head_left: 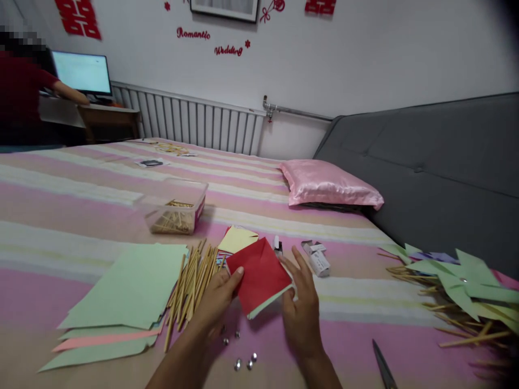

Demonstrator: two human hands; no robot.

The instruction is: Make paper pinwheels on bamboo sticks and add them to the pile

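Small silver pins [243, 361] lie nearest on the striped pink bedsheet [81, 216]. Just past them, left hand [217, 297] and right hand [302, 308] pinch a folded red paper square [259, 273] by its edges, mid-fold I'd guess; next needs a clean crease. Wooden sticks [194, 281] lie beside, clear plastic box [176, 208] further back.

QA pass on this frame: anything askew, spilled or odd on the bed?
Minor only. A few small silver pins lie loose on the sheet near the wrists, and the scissors lie bare by the right hand. The wooden sticks are fanned unevenly. Both hands hold the red paper; no damage shows.
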